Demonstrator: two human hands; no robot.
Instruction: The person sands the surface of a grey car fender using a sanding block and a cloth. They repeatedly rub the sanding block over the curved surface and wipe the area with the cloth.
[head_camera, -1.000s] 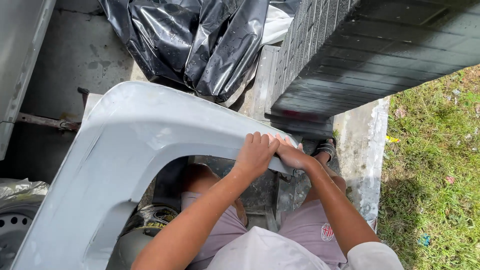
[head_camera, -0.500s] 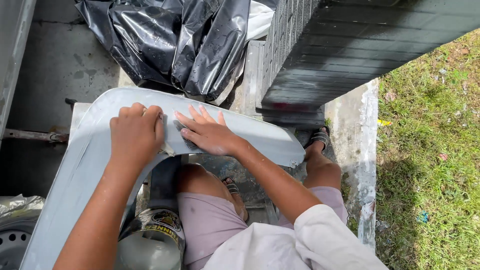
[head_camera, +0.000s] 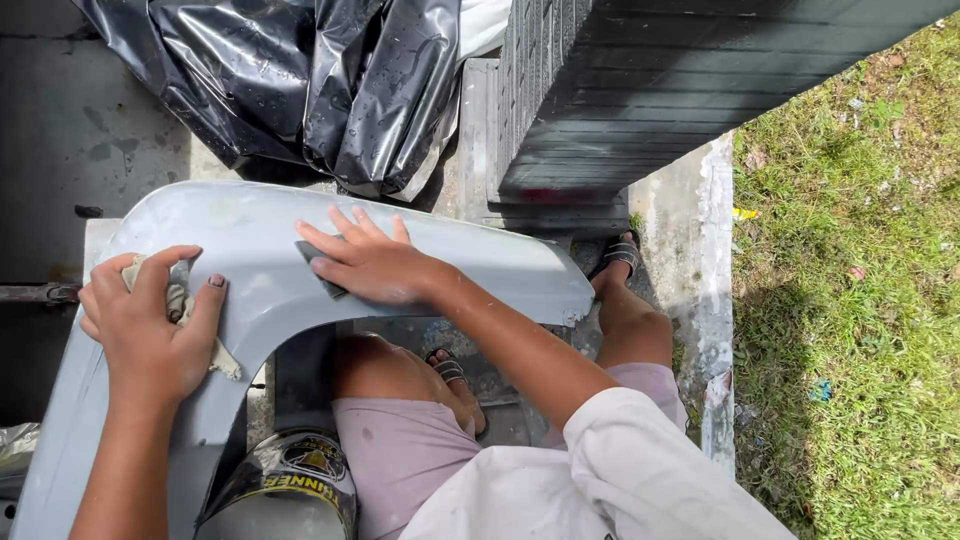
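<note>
A grey primed car fender panel (head_camera: 250, 230) arches across my lap. My left hand (head_camera: 150, 330) grips a crumpled beige cloth (head_camera: 200, 330) against the panel's left part. My right hand (head_camera: 375, 265) lies flat on the top of the arch, fingers spread, pressing a dark sheet of sandpaper (head_camera: 322, 272) onto the surface. My knees and sandalled feet show under the arch.
A metal can (head_camera: 285, 480) with a dark label stands below the arch by my left knee. Black plastic sheeting (head_camera: 300, 80) lies behind the panel. A dark ribbed block (head_camera: 640, 90) sits at the upper right, with a concrete kerb (head_camera: 715, 250) and grass (head_camera: 860, 300) beyond.
Both hands slid left from the panel's right end. The left hand has moved down to the panel's left part, and the right hand now presses the sandpaper at mid arch.
</note>
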